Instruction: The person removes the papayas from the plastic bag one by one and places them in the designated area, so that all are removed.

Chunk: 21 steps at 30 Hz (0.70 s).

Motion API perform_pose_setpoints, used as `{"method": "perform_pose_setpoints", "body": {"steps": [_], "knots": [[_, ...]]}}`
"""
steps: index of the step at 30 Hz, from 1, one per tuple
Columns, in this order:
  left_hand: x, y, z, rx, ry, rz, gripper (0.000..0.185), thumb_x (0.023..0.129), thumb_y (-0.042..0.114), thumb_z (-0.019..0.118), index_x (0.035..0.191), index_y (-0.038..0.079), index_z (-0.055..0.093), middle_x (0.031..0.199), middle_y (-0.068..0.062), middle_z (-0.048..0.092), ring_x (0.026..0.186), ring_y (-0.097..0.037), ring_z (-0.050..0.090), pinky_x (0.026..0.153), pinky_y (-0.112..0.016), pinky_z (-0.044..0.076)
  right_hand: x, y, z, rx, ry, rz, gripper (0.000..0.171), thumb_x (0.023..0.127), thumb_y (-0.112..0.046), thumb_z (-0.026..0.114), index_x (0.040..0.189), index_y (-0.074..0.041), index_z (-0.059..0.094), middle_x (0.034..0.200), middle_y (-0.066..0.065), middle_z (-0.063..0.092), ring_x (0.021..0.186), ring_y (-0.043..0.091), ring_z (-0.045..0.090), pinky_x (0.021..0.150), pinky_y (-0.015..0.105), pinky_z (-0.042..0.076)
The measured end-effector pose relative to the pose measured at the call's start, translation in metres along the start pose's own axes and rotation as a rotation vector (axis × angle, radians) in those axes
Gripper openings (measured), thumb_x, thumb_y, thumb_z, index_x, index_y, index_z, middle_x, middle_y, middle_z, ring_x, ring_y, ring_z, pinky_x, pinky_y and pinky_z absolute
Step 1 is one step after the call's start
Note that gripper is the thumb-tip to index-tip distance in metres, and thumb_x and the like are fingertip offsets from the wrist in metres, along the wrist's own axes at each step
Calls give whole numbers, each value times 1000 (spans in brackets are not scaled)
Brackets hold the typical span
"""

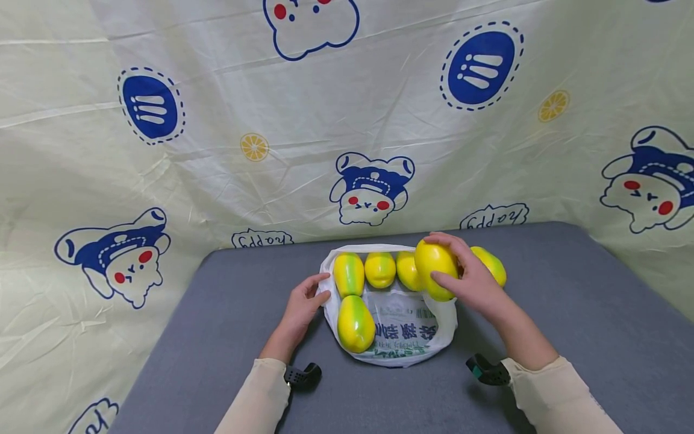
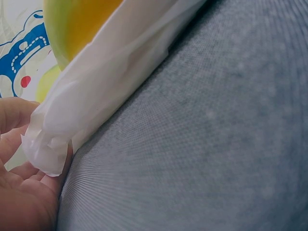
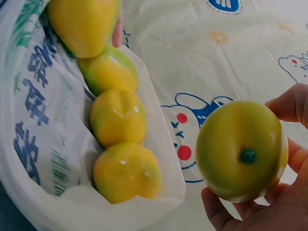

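A white plastic bag [image 1: 403, 334] with blue and green print lies open on the grey table [image 1: 542, 313]. Several yellow-green fruits lie in it: three in a row [image 1: 379, 269] at the back and one [image 1: 355, 323] in front. My left hand [image 1: 317, 288] pinches the bag's left rim [image 2: 48, 144] between thumb and fingers. My right hand [image 1: 438, 258] grips another yellow-green fruit [image 1: 428, 268] just above the bag's right rim; its stem end [image 3: 248, 155] faces the right wrist camera. One more fruit [image 1: 490, 265] lies on the table behind that hand.
A cream cloth [image 1: 347, 120] printed with blue cartoon figures hangs behind the table and drapes down both sides. Bare grey tabletop lies to the left and right of the bag. Black wrist mounts [image 1: 303, 375] sit at my sleeves.
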<state>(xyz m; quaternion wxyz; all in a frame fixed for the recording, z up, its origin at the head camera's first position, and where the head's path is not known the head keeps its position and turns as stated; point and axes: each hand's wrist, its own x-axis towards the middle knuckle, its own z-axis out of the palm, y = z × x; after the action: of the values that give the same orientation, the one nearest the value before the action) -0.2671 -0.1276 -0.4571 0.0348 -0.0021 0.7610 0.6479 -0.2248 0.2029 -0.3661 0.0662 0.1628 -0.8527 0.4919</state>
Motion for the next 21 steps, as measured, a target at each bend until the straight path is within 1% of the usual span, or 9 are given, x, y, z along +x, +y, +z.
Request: {"method": "perform_pose_setpoints", "body": {"steps": [4, 8, 12, 15, 18, 21], "knots": [[0, 0, 0, 5, -3, 9, 40, 97, 10, 62, 137, 14, 60, 157, -13, 42, 148, -34, 35, 120, -50, 31, -1, 0, -9, -17, 53, 0, 59, 93, -11, 63, 147, -19, 41, 157, 11, 31, 123, 36, 42, 93, 46, 46], [0, 0, 0, -1, -2, 3, 40, 97, 11, 63, 136, 15, 60, 157, -11, 43, 148, -32, 35, 121, -50, 31, -2, -1, -18, -35, 114, 2, 61, 92, -9, 62, 148, -19, 40, 155, 11, 32, 119, 32, 42, 87, 38, 45], [1, 0, 0, -7, -2, -1, 40, 97, 11, 63, 136, 17, 61, 157, -9, 43, 148, -30, 36, 121, -49, 31, -3, -1, -28, -35, 164, 9, 61, 93, -8, 61, 149, -18, 40, 153, 10, 33, 117, 27, 40, 86, 36, 44], [1, 0, 0, -8, -4, 3, 40, 97, 11, 63, 136, 16, 61, 156, -10, 43, 148, -31, 36, 120, -49, 31, -3, 2, -36, -29, 193, 25, 61, 94, -9, 60, 150, -19, 39, 153, 9, 34, 118, 24, 39, 86, 38, 43], [1, 0, 0, -8, -4, 2, 40, 96, 11, 63, 136, 16, 61, 156, -10, 44, 148, -31, 36, 120, -49, 32, -3, 8, -45, -27, 222, 52, 60, 95, -11, 59, 151, -21, 38, 153, 10, 32, 118, 23, 38, 86, 39, 41], [1, -1, -1, -5, -5, 10, 40, 97, 11, 62, 136, 15, 60, 156, -11, 44, 148, -31, 36, 120, -50, 32, -4, 16, -54, -22, 252, 85, 61, 97, -13, 58, 153, -23, 37, 154, 10, 29, 119, 23, 37, 87, 36, 40]]}}
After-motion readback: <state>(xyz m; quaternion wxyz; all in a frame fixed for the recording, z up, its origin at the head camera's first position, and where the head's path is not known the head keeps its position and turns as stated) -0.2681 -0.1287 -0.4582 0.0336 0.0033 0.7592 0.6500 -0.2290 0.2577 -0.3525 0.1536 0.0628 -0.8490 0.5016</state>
